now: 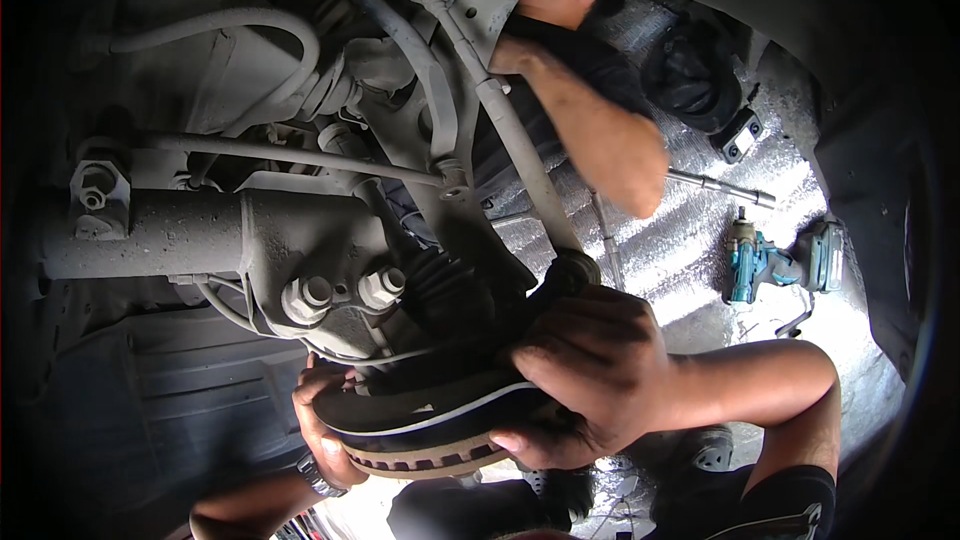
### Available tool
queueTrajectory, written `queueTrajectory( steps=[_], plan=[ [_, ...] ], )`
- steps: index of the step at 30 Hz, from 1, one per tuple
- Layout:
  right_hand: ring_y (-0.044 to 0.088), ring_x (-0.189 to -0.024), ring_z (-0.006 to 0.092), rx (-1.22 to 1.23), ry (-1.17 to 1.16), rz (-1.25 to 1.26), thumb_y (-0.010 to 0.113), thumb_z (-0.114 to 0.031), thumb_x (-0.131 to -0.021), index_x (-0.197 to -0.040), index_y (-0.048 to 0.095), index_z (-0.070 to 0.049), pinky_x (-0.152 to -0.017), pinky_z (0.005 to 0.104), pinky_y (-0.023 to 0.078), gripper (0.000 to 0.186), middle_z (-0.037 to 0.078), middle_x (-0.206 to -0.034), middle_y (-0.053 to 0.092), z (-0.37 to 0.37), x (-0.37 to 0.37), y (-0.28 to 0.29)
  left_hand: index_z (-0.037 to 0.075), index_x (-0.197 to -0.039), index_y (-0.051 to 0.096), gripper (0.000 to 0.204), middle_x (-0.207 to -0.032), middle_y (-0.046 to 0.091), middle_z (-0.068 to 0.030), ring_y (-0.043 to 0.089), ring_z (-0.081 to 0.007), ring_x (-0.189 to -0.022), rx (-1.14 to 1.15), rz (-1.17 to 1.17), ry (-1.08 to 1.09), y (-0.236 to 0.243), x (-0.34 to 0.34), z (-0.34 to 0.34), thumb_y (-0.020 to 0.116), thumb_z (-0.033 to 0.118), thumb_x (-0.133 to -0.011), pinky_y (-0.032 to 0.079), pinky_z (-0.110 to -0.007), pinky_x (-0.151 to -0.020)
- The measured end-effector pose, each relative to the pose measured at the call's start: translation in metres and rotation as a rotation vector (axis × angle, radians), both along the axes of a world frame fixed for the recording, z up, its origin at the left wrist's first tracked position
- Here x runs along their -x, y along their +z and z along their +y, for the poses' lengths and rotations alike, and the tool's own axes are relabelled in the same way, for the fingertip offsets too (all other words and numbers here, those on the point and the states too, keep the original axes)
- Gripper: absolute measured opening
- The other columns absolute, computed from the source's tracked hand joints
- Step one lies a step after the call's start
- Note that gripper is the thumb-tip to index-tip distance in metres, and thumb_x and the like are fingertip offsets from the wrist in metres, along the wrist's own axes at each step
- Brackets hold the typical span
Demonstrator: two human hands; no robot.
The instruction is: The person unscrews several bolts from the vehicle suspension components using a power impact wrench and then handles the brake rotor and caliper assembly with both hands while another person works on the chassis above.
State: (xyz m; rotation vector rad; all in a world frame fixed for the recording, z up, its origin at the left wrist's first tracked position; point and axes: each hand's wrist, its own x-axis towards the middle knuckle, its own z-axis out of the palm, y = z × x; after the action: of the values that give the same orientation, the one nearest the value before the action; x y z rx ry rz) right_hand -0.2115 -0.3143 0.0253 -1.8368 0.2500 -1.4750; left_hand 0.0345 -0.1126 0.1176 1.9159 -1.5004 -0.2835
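A ventilated brake disc [425, 460] sits at the lower middle, its slotted rim toward me. Behind it a thin dark dust shield [400, 372] shows in part. My left hand [325, 425], with a metal watch on the wrist, is closed round the disc's left edge. Closed round the right side is my right hand [590, 380], its thumb on the rim and its fingers over the back; their tips are hidden. Just beyond the right hand is the tie rod's outer end [577, 268]. The strut [310, 225] and its two large bolts stand above the disc.
Another person's arm [600, 130] reaches in at the upper middle. On the silvery floor mat to the right lie a teal impact wrench [760, 258], a long socket bar [725, 186], a small dark box-shaped thing [738, 135] and a black cap [692, 75]. Suspension links cross the upper left.
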Motion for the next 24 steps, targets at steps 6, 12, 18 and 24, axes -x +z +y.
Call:
queueTrajectory(
  steps=[6,12,18,24],
  plan=[
    [0.06,-0.054,0.025,0.002,-0.011,0.006,0.073,-0.037,-0.078,-0.082,0.062,0.002,-0.051,0.0337,0.049,0.041,0.011,-0.067,0.06,0.0012,-0.0003,-0.0009,-0.002,-0.108,0.05,0.066,-0.098,0.058,-0.0139,0.054,-0.0226,-0.092,-0.012,-0.041,0.027,0.0012,0.0037,-0.0032,0.04,0.061,-0.091,0.019,-0.056,-0.113],
    [0.06,-0.054,0.0252,0.008,0.018,0.062,0.073,-0.037,-0.078,-0.082,0.062,0.002,-0.05,0.0339,0.048,0.04,0.011,-0.067,0.06,-0.0001,0.0039,0.0017,-0.002,-0.108,0.05,0.066,-0.098,0.059,-0.014,0.054,-0.0231,-0.093,0.01,-0.015,0.041,0.0007,0.0034,-0.0014,0.041,0.062,-0.09,0.019,-0.056,-0.114],
    [0.061,-0.054,0.0248,0.007,0.021,0.053,0.073,-0.037,-0.078,-0.082,0.062,0.001,-0.05,0.0337,0.048,0.04,0.011,-0.067,0.061,-0.0024,0.0026,0.0,-0.002,-0.107,0.05,0.067,-0.1,0.059,-0.0151,0.054,-0.0231,-0.094,-0.022,-0.026,0.029,0.0015,0.0016,-0.0026,0.041,0.062,-0.09,0.021,-0.056,-0.112],
    [0.061,-0.054,0.0248,0.012,0.025,0.039,0.072,-0.038,-0.079,-0.082,0.062,0.001,-0.051,0.0337,0.049,0.04,0.011,-0.067,0.061,-0.0019,0.0014,0.0014,-0.002,-0.107,0.049,0.066,-0.099,0.058,-0.0145,0.054,-0.0236,-0.095,-0.011,-0.07,-0.012,0.0032,0.0028,-0.0065,0.041,0.062,-0.091,0.019,-0.055,-0.114]
  ],
)
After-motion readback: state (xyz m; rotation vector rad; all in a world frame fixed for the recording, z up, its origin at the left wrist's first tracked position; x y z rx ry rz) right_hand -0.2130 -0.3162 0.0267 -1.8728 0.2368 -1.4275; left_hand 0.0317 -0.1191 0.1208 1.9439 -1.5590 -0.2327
